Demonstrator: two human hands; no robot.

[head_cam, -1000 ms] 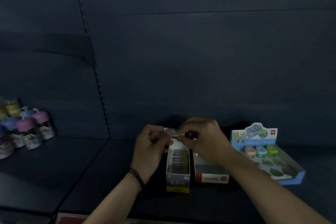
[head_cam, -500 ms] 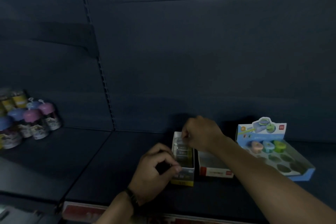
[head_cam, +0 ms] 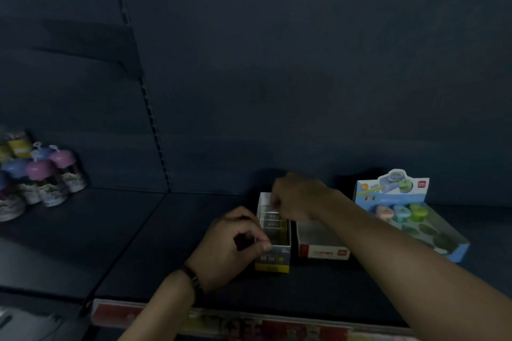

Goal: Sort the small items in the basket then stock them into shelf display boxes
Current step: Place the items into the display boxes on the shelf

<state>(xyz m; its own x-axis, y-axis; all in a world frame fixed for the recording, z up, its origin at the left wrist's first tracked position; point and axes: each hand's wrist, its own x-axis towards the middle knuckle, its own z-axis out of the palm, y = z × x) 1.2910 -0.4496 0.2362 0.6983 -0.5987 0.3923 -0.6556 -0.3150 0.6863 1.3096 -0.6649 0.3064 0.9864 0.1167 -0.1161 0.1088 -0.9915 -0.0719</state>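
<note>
Red price strip (head_cam: pixel 116 313) along the near edge of the dark blue shelf (head_cam: pixel 138 243). Left hand (head_cam: pixel 232 246) pinching the front corner of the narrow display box (head_cam: pixel 273 260), small clear items (head_cam: pixel 273 223) stacked inside. Right hand (head_cam: pixel 296 199) curled over its far end; grip unclear. Just right, white-and-red box (head_cam: pixel 322 252), then blue sharpener display (head_cam: pixel 393 191). Far left, pastel-capped bottles (head_cam: pixel 41 174) against the dark back panel (head_cam: pixel 277 77).

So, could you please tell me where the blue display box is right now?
In the head view, the blue display box sits on the shelf at the far right, just right of the red-and-white box.
</note>
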